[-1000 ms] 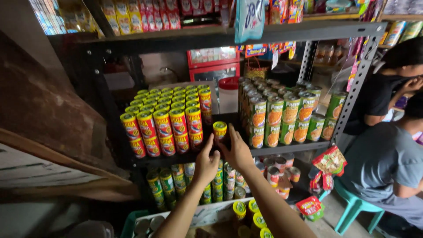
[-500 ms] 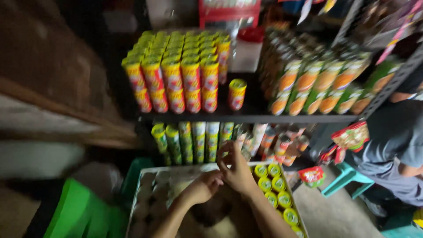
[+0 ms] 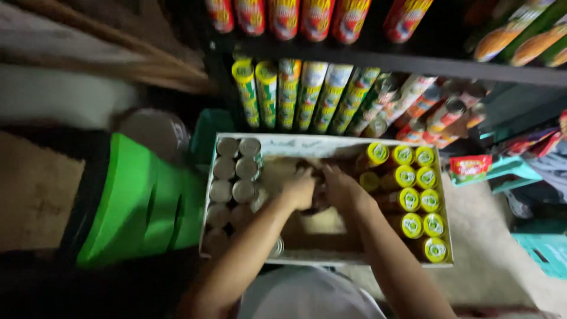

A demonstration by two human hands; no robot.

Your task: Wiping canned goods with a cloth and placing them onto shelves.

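Both hands reach into an open cardboard box (image 3: 331,143) on the floor. My left hand (image 3: 300,189) and my right hand (image 3: 341,188) meet in the box's middle around a dark object (image 3: 319,199) that I cannot make out through the blur. Yellow-lidded snack cans (image 3: 420,201) fill the right side of the box. Silver-topped cans (image 3: 231,177) fill its left side. Whether either hand grips a can is unclear.
A dark shelf (image 3: 437,62) above holds red cans (image 3: 283,18); green and white cans (image 3: 307,94) stand below it. A green plastic stool (image 3: 142,201) sits left of the box, a red snack packet (image 3: 469,167) and teal stool (image 3: 546,251) to the right.
A second ago both hands set a yellow-lidded can on the shelf. They have since dropped into the box, and the view has tilted down to the floor.
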